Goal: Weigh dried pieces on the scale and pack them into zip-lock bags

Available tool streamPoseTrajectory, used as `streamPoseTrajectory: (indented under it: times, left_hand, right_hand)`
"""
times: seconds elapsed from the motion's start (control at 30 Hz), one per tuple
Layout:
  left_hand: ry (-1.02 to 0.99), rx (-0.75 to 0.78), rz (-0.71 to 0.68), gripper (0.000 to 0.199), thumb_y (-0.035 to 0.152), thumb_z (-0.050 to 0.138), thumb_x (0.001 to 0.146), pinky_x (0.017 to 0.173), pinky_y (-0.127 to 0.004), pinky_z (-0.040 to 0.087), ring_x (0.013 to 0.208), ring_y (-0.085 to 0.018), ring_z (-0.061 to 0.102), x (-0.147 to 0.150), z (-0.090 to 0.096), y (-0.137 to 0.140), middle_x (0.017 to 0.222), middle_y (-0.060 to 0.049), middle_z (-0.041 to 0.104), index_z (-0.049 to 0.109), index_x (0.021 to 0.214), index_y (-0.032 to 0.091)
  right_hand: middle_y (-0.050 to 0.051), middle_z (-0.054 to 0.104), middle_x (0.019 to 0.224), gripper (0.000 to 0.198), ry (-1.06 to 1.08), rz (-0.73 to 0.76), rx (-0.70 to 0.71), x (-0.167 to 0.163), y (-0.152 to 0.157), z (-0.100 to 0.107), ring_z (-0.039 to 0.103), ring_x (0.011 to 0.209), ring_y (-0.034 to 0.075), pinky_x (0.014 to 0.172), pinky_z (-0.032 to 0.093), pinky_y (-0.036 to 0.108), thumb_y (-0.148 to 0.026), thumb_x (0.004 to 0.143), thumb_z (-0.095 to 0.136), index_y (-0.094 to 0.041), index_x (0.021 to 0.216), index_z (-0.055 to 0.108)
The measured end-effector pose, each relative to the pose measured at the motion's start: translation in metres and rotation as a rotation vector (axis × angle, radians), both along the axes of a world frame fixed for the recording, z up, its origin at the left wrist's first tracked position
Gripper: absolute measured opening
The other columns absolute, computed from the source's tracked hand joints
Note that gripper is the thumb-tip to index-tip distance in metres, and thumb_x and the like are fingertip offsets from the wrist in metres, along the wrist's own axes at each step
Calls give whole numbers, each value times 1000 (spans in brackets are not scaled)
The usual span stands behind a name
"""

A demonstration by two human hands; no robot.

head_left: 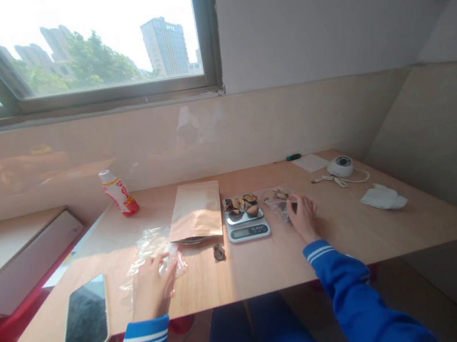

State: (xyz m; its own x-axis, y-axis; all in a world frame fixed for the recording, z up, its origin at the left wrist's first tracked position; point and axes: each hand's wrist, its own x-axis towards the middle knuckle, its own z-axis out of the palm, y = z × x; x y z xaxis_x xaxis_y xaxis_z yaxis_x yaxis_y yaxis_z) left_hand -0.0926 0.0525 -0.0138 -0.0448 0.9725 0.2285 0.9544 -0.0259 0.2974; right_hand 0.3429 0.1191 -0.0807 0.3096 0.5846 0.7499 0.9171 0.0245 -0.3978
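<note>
My left hand [153, 280] rests on flat clear zip bags [151, 245], its fingers spread and holding nothing. Curled fingers of my right hand [305, 215] close at the edge of a clear plastic bag [277, 209] with brown dried slices in it; a dark spot between thumb and forefinger is hard to make out. Between my hands stands a white digital kitchen scale [248, 232], its display unreadable. Dark-edged dried slices, perhaps mushroom [242, 205], are heaped on its plate. One loose dried piece [219, 252] lies in front of a brown paper pouch [197, 211].
A red and white bottle [119, 194] stands at the back left. A phone [85, 320] with a charging cable overhangs the front left edge. To the right are a round white device [340, 167] with a cord, a crumpled tissue [383, 197], white paper [310, 163] and a green pen [293, 157].
</note>
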Motion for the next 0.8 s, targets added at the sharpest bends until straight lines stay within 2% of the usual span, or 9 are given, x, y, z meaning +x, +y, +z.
streamPoseTrajectory:
  times: [0.23,0.43,0.57,0.67,0.73,0.8]
  left_hand:
    - [-148,30,92,29,39,44,80,72,-32,46,82,-24,63,-2,-9,2,88,-7,70,67,83,22]
    - [-260,103,157,31,44,42,81,77,-36,45,84,-25,62,0,-12,0,87,-8,67,62,82,20]
    - [-285,309,205,29,43,41,82,82,-40,45,86,-26,58,0,-4,-10,83,-9,61,56,78,19]
    - [-336,496,267,27,44,42,84,78,-38,47,86,-24,56,12,14,-24,86,-8,59,53,82,19]
    - [-420,527,237,23,41,44,86,75,-34,48,84,-22,57,31,27,-33,87,-6,59,52,82,20]
    - [-518,492,134,22,40,45,87,67,-31,50,80,-20,58,57,37,-41,88,-5,60,53,85,20]
  right_hand:
    - [13,60,102,27,22,18,-27,-5,-11,5,51,99,26,86,36,42,-28,89,36,-17,101,58]
    - [12,58,100,24,31,62,-27,-12,-25,15,50,97,26,86,39,43,-22,86,36,-17,96,58]
    - [10,59,96,23,104,296,-14,-29,-54,21,53,95,24,87,42,42,-21,89,35,-19,96,57]
    - [8,61,93,20,186,478,-95,-63,-88,26,56,92,22,84,45,39,-24,91,37,-22,98,56]
    - [6,61,95,20,269,602,-192,-96,-108,34,58,89,20,81,47,36,-25,93,36,-23,102,54]
    - [6,60,102,26,326,767,-328,-129,-121,47,58,80,17,77,49,33,-28,93,38,-24,117,48]
